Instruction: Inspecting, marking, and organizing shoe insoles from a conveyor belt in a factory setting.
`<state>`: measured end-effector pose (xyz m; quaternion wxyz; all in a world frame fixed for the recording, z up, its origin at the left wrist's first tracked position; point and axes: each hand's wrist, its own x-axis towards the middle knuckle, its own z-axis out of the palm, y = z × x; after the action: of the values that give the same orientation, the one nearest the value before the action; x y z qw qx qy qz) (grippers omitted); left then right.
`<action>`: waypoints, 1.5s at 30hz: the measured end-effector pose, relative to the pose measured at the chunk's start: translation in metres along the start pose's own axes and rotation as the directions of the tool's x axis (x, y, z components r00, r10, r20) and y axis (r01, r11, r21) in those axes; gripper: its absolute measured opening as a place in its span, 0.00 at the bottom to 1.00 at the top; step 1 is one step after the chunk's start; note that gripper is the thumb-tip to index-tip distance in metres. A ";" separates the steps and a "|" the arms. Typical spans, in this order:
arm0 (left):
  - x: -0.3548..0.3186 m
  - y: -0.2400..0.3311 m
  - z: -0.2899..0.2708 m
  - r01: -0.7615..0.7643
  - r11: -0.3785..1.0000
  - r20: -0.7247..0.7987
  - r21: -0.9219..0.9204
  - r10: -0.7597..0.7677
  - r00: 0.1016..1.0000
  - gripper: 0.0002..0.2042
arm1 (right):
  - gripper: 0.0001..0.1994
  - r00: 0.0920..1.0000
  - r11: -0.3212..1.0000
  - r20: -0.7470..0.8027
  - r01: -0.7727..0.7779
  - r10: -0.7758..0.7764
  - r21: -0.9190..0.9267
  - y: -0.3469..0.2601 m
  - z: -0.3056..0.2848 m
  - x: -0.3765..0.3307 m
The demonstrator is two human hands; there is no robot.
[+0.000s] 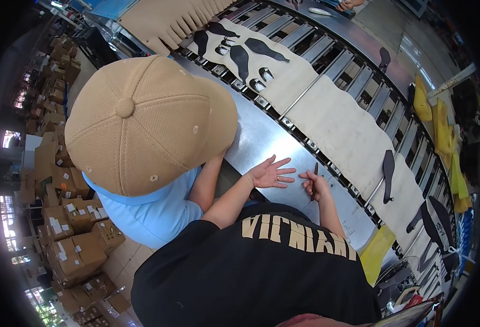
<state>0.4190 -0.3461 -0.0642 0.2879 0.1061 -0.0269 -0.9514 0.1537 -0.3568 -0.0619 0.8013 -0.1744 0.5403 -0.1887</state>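
Above the steel bench (256,136), my right fingers (309,175) pinch 1 slim brown tool (316,168), probably light, stiff and best gripped mid-shaft; my left fingers (285,171) spread wide, empty, over the same bench

Left hand (268,174) spread; tool (316,168) in right hand (320,188)

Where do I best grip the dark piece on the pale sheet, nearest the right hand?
Probably pinch the dark piece across its middle, by both long edges, with the right hand coming from the metal table side. It looks flat and elongated, and one long edge faces that side.
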 end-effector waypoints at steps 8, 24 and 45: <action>0.000 0.000 0.002 -0.022 0.999 -0.005 -0.026 0.021 1.000 0.32 | 0.20 1.000 1.000 0.001 -0.011 0.011 0.007 -0.002 0.001 0.003; -0.007 0.007 -0.006 0.006 1.000 -0.012 -0.013 -0.006 1.000 0.32 | 0.21 1.000 1.000 0.001 -0.008 0.008 -0.018 0.002 0.004 0.010; -0.008 0.008 -0.014 0.040 0.999 0.024 0.000 -0.040 0.999 0.32 | 0.20 0.999 0.999 -0.020 -0.035 0.034 -0.011 -0.001 0.006 0.010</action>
<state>0.4329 -0.3481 -0.0757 0.2686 0.0952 -0.0281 -0.9581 0.1625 -0.3624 -0.0675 0.7981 -0.1678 0.5522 -0.1734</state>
